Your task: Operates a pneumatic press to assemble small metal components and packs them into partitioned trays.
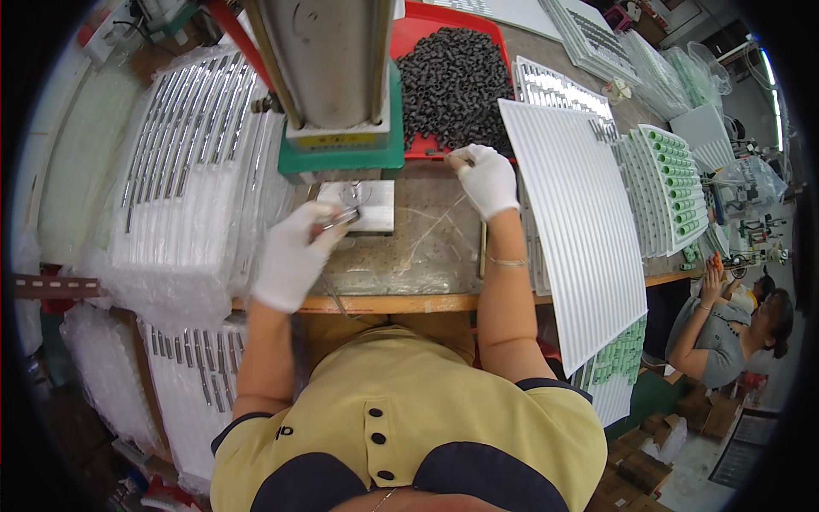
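My left hand [294, 252], in a white glove with bare fingertips, is closed on a short shiny metal tube [345, 219]. It holds the tube tilted over the front left part of a silver metal block [379, 205]. Just above that block hangs the green head [341, 159] of a press with a thick grey cylinder [328, 60]. My right hand [490, 183], gloved too, is at the front edge of a red tray [502, 38]. Its fingertips are pinched together, and what they hold is hidden. Small black plastic fittings [452, 85] are heaped in the tray.
Left of the press, a plastic-wrapped stack of white trays [188, 192] carries rows of metal tubes. A white ribbed sheet [580, 222] leans close to my right arm. Beyond it stand trays with green parts [680, 183]. Another person [725, 328] works at far right.
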A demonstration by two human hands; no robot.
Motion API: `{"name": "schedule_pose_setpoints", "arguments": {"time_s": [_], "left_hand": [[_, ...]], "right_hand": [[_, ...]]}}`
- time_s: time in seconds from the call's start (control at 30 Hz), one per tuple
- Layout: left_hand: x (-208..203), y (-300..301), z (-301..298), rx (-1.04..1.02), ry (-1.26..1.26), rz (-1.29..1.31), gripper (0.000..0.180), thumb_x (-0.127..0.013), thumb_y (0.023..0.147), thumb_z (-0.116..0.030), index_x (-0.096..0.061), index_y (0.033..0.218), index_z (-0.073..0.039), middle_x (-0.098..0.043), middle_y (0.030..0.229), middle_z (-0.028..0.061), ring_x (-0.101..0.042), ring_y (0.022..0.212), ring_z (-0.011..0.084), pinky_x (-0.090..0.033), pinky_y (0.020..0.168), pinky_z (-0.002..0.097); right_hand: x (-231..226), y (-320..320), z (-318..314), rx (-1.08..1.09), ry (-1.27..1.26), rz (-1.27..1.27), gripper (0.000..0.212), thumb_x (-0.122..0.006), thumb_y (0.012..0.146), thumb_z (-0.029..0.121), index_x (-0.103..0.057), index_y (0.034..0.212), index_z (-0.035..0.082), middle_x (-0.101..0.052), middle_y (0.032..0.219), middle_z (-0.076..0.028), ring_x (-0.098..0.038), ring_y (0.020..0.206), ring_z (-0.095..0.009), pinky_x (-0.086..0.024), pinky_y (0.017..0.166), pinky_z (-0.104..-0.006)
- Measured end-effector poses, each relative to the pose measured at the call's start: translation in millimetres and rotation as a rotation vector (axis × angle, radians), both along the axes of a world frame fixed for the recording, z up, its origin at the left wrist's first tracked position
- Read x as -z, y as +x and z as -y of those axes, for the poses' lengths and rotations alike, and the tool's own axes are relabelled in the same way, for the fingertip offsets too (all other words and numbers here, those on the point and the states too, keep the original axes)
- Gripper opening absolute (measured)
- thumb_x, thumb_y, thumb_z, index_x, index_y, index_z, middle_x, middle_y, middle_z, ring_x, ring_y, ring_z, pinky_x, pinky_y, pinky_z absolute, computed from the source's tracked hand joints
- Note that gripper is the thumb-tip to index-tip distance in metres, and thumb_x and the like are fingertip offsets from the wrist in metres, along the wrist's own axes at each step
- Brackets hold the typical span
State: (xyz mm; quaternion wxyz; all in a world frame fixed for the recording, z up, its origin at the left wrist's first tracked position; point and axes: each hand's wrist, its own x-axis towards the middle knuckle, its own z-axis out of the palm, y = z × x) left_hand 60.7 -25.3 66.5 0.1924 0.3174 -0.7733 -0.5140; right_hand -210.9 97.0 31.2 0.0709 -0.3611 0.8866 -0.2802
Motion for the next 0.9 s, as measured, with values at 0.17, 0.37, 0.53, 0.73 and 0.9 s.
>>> {"name": "schedule_pose_setpoints", "arguments": {"time_s": [0.17, 0.37, 0.53, 0.73, 0.9], "left_hand": [[46, -30, -11, 0.026, 0.104, -0.060, 0.021, -0.068, 0.085, -0.006, -0.064, 0.106, -0.002, -0.066, 0.088, 0.0012, -0.059, 0.079, 0.0097, -0.049, 0.071, 0.0244], [53, -45, -26, 0.135, 0.012, -0.187, 0.022, -0.070, 0.084, -0.006, -0.064, 0.106, -0.004, -0.067, 0.090, 0.0019, -0.061, 0.077, 0.0105, -0.049, 0.070, 0.0247], [72, -35, -19, 0.079, -0.071, -0.157, 0.022, -0.072, 0.080, -0.002, -0.062, 0.098, -0.007, -0.061, 0.093, 0.0011, -0.058, 0.082, 0.0118, -0.047, 0.070, 0.0242], [65, -37, -22, 0.251, 0.414, -0.322, 0.026, -0.064, 0.084, -0.003, -0.057, 0.109, -0.004, -0.059, 0.095, 0.0033, -0.058, 0.082, 0.0112, -0.045, 0.066, 0.0222], [52, -49, -31, 0.123, 0.593, -0.227, 0.029, -0.064, 0.081, 0.006, -0.058, 0.107, -0.004, -0.064, 0.102, 0.0053, -0.063, 0.083, 0.0109, -0.046, 0.062, 0.0210]], "right_hand": [[-44, 61, -29, -0.353, -0.198, -0.012, 0.011, -0.071, 0.076, 0.006, -0.072, 0.087, 0.006, -0.068, 0.083, -0.011, -0.063, 0.077, -0.027, -0.050, 0.072, -0.0348], [-68, 81, -33, -0.403, 0.146, -0.202, 0.014, -0.062, 0.084, 0.023, -0.071, 0.088, 0.012, -0.067, 0.088, -0.010, -0.065, 0.084, -0.030, -0.052, 0.075, -0.0413], [-116, 57, -31, -0.355, 0.319, -0.168, 0.016, -0.060, 0.085, 0.020, -0.071, 0.093, 0.011, -0.068, 0.092, -0.014, -0.066, 0.086, -0.034, -0.051, 0.077, -0.0427], [-62, -157, -91, 0.306, 0.369, -0.154, 0.030, -0.059, 0.087, 0.031, -0.071, 0.104, 0.009, -0.069, 0.105, -0.018, -0.066, 0.100, -0.033, -0.051, 0.088, -0.0382], [-28, -236, -133, 0.610, 0.244, -0.063, 0.043, -0.057, 0.086, 0.035, -0.063, 0.120, 0.009, -0.061, 0.125, -0.017, -0.059, 0.116, -0.033, -0.046, 0.098, -0.0420]]}}
